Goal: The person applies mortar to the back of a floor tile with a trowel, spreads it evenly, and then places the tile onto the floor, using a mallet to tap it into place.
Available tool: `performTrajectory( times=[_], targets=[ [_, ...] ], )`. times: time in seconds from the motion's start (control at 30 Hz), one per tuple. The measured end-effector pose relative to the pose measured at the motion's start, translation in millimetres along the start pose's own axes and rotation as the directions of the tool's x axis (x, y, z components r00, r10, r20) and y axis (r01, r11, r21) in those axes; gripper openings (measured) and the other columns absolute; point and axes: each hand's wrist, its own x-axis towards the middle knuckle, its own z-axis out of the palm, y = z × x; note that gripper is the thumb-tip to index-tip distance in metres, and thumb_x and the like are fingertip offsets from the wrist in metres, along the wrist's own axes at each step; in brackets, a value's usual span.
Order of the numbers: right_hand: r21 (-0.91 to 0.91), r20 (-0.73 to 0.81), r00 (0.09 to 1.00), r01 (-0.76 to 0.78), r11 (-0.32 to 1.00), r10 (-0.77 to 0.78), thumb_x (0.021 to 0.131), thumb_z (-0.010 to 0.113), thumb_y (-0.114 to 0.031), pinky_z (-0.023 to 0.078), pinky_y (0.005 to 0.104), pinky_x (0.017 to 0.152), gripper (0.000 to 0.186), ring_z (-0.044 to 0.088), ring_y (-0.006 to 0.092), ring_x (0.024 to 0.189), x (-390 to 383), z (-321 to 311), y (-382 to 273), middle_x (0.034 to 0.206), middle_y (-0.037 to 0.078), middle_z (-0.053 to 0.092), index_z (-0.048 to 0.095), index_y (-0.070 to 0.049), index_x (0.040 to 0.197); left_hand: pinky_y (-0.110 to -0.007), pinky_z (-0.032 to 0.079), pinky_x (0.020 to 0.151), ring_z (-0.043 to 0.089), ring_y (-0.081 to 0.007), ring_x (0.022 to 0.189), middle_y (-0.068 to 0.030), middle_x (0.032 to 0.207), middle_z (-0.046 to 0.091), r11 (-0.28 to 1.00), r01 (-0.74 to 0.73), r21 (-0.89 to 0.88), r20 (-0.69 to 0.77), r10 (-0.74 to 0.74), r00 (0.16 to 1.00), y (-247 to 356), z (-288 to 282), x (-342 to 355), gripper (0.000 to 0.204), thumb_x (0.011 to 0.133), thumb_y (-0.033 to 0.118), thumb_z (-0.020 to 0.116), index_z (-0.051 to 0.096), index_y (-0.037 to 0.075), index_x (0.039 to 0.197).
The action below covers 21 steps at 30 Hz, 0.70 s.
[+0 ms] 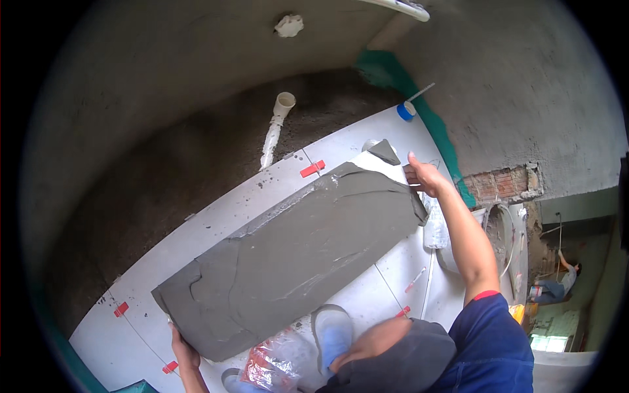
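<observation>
One mortar-coated slab [288,252] lies between left hand [186,354], grasping its corner, and right hand [426,178], grip unclear.

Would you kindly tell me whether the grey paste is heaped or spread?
Spread: the grey paste forms a broad, fairly flat layer with shallow ridges.

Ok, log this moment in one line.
left hand: at left end of grey-coated slab | right hand: at its right end | red clips: on white tiles

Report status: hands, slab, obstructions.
Left hand at slab's left end, right hand at right end. Upper face gray-coated, uneven. In view, plastic bag and foot crowd near edge.
</observation>
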Motion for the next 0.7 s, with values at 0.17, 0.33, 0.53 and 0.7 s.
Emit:
performTrajectory(
  times=[0.17, 0.33, 0.53, 0.7],
  targets=[
    [0.083, 0.042, 0.999, -0.007, 0.996, 0.003, 0.094, 0.039, -0.069, 0.034, 0.0463, 0.108, 0.088, 0.046, 0.0363, 0.129, 13.1, 0.6, 0.1, 0.139, 0.024, 0.049, 0.046, 0.006, 0.138, -0.039, 0.033, 0.111, 0.045, -0.0274, 0.131, -0.0135, 0.145, 0.046, 0.994, -0.05, -0.094, -0.114, 0.039, 0.993, -3.1, 9.7, 3.0, 0.061, 0.104, 0.048, 0.033, 0.041, 0.002, 0.143],
    [0.087, -0.009, 1.0, -0.008, 0.996, 0.009, 0.093, 0.04, -0.068, 0.034, 0.0446, 0.108, 0.087, 0.047, 0.0336, 0.127, 13.2, 7.2, -2.1, 0.137, 0.022, 0.051, 0.046, 0.006, 0.138, -0.04, 0.034, 0.111, 0.044, -0.0281, 0.131, -0.0145, 0.145, 0.045, 0.994, -0.078, -0.074, -0.102, 0.07, 0.992, -2.1, 2.4, 4.9, 0.063, 0.103, 0.05, 0.035, 0.041, 0.002, 0.143],
    [0.151, -0.033, 0.998, 0.053, 0.987, -0.048, 0.091, 0.044, -0.07, 0.041, 0.0425, 0.099, 0.086, 0.055, 0.0273, 0.113, 9.4, -21.0, 8.6, 0.123, 0.017, 0.06, 0.052, 0.005, 0.133, -0.041, 0.032, 0.112, 0.043, -0.0293, 0.132, -0.0142, 0.147, 0.044, 0.996, -0.067, -0.055, -0.109, 0.061, 0.992, 3.2, 22.4, -1.8, 0.065, 0.103, 0.052, 0.034, 0.04, 0.002, 0.143],
    [0.501, 0.183, 0.929, 0.192, 0.844, -0.32, 0.097, 0.056, -0.046, 0.05, 0.0295, 0.079, 0.044, 0.061, 0.0154, 0.09, -34.1, -45.0, -18.6, 0.103, 0.005, 0.066, 0.064, -0.003, 0.105, -0.041, 0.034, 0.111, 0.045, -0.0295, 0.131, -0.0122, 0.145, 0.046, 0.988, -0.136, -0.071, -0.062, 0.132, 0.989, 25.4, 5.0, -12.0, 0.062, 0.102, 0.051, 0.035, 0.041, 0.004, 0.143]
  ],
)
